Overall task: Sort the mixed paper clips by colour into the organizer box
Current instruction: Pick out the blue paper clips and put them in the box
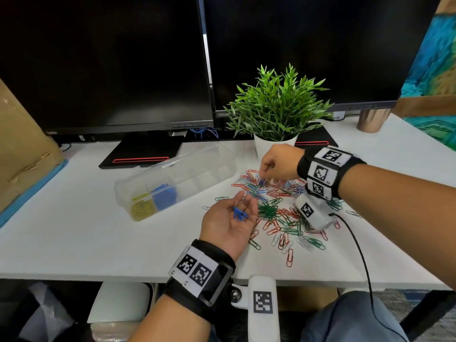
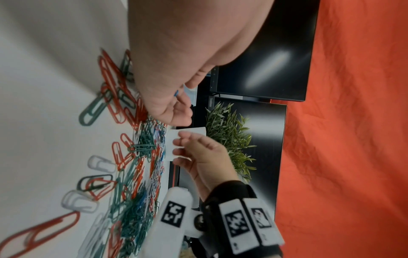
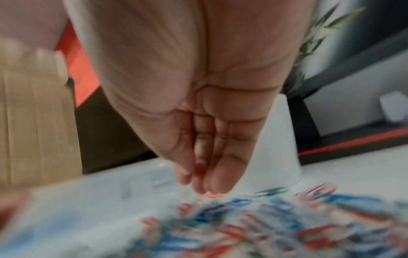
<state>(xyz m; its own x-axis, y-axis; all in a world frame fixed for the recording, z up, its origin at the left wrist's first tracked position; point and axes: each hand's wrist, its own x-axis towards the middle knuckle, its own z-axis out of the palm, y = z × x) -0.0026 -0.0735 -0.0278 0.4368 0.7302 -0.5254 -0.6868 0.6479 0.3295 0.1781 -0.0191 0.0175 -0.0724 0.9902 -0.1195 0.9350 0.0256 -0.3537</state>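
Our right hand point(image 1: 277, 162) reaches down into the far side of the pile of mixed clips point(image 1: 278, 206), with its fingertips point(image 3: 205, 185) bunched close together. They touch the clips, and in the head view there is something blue just under them, but we cannot tell if they have one pinched yet (the right wrist picture is too blurry to help).

Our left hand point(image 1: 230, 218) lies palm up with the fingers spread flat, like a little plate. A small bunch of blue clips point(image 1: 239, 214) sits loose on it. Nothing holds them in.

What could go wrong? The blue clips could slide off if we tip the left palm, because the fingers are not curled around them. They would fall back into the pile, which lies right under and beside that hand. Also, clips hook onto each other. If we lift one blue clip, a red or green one may come up with it. Then the wrong colour could end up in the blue spot.

The organizer box point(image 1: 172, 180) sits on the white desk point(image 1: 74, 230) to the left of the pile, near the left hand but not touching it. Its lid is open. One end spot holds yellow clips point(image 1: 142, 209), and the next one holds blue point(image 1: 164, 197). The other spots look empty. Lots of red, green, white and blue clips are not sorted yet.
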